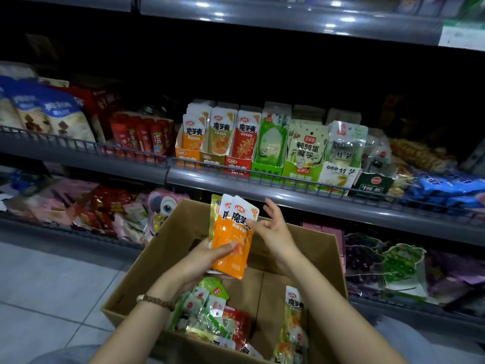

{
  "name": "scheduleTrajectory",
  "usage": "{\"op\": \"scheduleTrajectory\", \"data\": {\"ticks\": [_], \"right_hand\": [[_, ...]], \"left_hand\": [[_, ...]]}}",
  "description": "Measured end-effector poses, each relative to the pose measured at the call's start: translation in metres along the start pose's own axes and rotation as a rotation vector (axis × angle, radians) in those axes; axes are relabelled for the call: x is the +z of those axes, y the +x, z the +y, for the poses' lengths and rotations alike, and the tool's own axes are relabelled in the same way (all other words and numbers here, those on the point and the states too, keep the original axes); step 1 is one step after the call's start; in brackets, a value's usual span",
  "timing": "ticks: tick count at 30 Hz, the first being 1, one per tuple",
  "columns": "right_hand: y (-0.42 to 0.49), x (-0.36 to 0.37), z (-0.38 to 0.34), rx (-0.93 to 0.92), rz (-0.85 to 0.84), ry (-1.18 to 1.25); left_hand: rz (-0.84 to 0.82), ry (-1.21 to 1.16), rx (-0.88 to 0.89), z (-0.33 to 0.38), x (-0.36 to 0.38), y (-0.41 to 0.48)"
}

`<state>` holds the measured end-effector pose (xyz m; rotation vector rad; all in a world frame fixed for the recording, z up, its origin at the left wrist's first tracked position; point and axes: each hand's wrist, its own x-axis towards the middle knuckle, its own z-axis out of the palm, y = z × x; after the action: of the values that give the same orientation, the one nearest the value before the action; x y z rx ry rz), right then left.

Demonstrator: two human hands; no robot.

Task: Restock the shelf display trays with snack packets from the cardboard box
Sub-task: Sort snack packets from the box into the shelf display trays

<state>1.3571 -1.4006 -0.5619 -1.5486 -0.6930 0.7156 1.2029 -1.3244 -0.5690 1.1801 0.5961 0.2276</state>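
- Cardboard box (328, 261): stands open on the floor directly below the camera, in front of the shelving (both forearms reach over it).
- Loose packets (210, 313): a mixed green, white and red heap lies in the left part of the box. A yellow packet (294, 321) leans against the right wall.
- Bead bracelet (154, 302): worn on the left wrist.
- Left hand (207, 256): fingers curled round the lower part of the orange packets (228, 235), gripping a small fanned stack from the left side.
- Orange packets: held upright above the box, clear of its contents and below the edge of the middle shelf (262, 183).
- Right hand (275, 227): thumb and forefinger pinch the right edge of the front packet; the remaining fingers are spread upward.
- Floor (52, 285): pale tiles to the left of the box.
- Lower shelf (91, 206): assorted red and pink packs lie behind the box, to the left.
- Middle shelf: a row of display trays stands side by side behind the wire rail.
- Orange tray (187, 153): leftmost in the row and holding upright packets of the same orange design, with a yellow-green tray (211, 160) and a red tray (237, 164) touching in sequence to its right.
- Green trays (266, 170): continue the row further right.
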Motion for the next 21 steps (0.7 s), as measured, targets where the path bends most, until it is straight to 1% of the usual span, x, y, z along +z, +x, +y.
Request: {"op": "scheduleTrajectory", "data": {"ticks": [2,4,6,8,12,16,18,21], "right_hand": [[0.005,-0.004,-0.002,0.068,-0.077,0.040],[0.009,-0.002,-0.003,0.154,-0.154,0.195],[0.012,0.003,-0.004,0.199,-0.209,0.261],[0.017,0.008,-0.006,0.191,-0.194,0.254],[0.026,0.016,-0.014,0.175,-0.092,0.265],[0.032,0.022,-0.014,0.113,-0.033,0.216],[0.036,0.023,-0.012,0.100,-0.064,0.178],[0.042,0.022,-0.015,0.110,-0.165,0.085]], "left_hand": [[0.032,0.021,0.001,0.003,-0.007,0.000],[0.021,0.080,-0.007,0.009,-0.012,0.000],[0.004,0.154,-0.004,0.013,-0.016,0.002],[0.020,0.175,0.028,0.016,-0.019,0.004],[0.109,0.140,0.150,0.023,-0.028,0.007],[0.176,0.106,0.228,0.020,-0.032,0.007],[0.173,0.100,0.240,0.016,-0.034,0.008],[0.150,0.105,0.221,0.012,-0.042,0.009]]}}
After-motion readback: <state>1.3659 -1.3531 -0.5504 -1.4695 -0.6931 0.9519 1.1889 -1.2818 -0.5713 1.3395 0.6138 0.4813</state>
